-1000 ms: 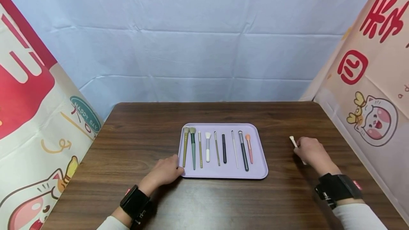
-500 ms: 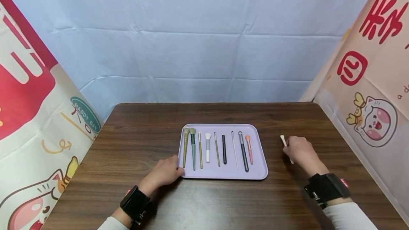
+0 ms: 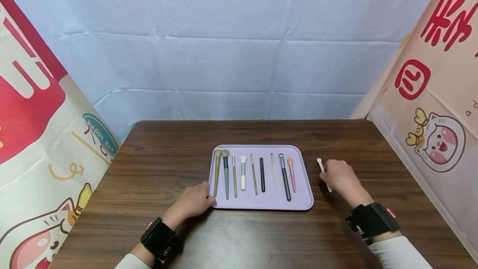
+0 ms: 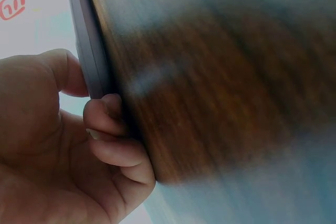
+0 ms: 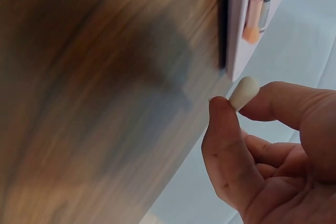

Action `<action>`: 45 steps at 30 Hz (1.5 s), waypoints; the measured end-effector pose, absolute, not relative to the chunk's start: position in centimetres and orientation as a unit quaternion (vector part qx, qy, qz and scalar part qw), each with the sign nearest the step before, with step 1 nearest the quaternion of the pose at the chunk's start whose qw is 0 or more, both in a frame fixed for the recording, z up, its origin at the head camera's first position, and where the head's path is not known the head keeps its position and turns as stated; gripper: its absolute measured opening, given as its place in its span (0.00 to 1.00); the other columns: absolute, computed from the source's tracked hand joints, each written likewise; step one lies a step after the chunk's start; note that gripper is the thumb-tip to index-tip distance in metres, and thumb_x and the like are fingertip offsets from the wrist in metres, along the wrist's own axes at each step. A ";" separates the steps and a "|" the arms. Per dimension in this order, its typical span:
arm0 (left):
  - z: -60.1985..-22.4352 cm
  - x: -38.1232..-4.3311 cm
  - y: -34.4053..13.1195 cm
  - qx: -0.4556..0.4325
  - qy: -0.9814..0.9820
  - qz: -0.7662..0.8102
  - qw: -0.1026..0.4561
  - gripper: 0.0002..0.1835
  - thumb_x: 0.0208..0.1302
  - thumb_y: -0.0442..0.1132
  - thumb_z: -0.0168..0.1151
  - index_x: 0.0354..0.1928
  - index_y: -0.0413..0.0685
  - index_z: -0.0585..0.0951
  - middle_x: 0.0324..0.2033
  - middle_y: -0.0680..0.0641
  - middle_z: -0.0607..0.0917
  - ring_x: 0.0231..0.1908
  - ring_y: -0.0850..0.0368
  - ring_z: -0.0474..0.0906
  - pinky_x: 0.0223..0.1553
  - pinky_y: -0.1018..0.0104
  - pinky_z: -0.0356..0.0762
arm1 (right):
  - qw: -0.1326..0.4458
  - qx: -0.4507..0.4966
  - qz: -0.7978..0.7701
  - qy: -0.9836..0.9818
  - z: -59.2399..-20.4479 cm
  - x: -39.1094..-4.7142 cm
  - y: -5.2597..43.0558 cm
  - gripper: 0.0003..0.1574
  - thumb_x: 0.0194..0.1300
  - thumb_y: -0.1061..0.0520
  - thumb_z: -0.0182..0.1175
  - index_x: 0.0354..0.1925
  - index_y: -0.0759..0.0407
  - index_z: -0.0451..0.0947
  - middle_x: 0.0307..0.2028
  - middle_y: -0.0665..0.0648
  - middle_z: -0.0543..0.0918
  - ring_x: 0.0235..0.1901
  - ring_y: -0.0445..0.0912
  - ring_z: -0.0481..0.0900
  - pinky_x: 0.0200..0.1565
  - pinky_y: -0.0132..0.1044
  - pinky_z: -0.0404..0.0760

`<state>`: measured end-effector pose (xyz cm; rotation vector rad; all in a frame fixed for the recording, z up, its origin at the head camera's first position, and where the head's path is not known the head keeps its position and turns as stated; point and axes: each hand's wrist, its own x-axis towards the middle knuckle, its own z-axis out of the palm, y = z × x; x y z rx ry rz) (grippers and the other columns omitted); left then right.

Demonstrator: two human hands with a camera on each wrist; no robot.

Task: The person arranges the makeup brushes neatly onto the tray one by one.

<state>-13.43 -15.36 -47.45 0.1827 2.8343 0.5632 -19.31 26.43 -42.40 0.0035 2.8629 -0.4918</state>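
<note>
My right hand [image 3: 339, 176] pinches a small white makeup brush [image 3: 320, 163] between thumb and fingertips, to the right of the tray. In the right wrist view the pale end of its handle [image 5: 244, 93] sticks out between thumb and forefinger. A lilac tray [image 3: 261, 205] lies mid-table with several makeup brushes set side by side, from an olive brush [image 3: 216, 173] at the left to a pink brush [image 3: 292, 177] at the right. My left hand [image 3: 193, 199] grips the tray's near left corner, thumb at the rim and other fingers curled by the edge in the left wrist view.
The brown wooden table [image 3: 168, 148] ends in front of a pale blue cloth backdrop [image 3: 224, 61]. Printed cloths hang on the left [image 3: 41, 157] and right sides. Each wrist wears a black band [image 3: 373, 220].
My right hand has moved left toward the tray, carrying the white makeup brush. The left hand stays at the tray's corner, and the tray has not moved.
</note>
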 end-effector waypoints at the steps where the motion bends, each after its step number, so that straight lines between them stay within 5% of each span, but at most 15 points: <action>1: -47.5 -13.4 -15.4 0.062 0.971 0.193 0.123 0.12 0.63 0.45 0.63 0.38 0.44 0.75 0.25 0.49 0.74 0.24 0.53 0.70 0.25 0.60 0.66 | 0.118 0.002 -0.169 0.978 -42.5 -19.3 26.1 0.09 0.66 0.61 0.56 0.34 0.66 0.80 0.26 0.59 0.80 0.21 0.47 0.78 0.25 0.39 0.75; 45: -47.5 -13.7 -15.4 0.075 0.973 0.182 0.122 0.12 0.62 0.45 0.61 0.38 0.43 0.74 0.26 0.50 0.75 0.25 0.52 0.70 0.30 0.56 0.70 | 0.088 -0.014 -0.164 0.982 -44.5 -19.4 20.5 0.09 0.66 0.61 0.60 0.29 0.64 0.77 0.22 0.56 0.77 0.21 0.48 0.75 0.23 0.37 0.71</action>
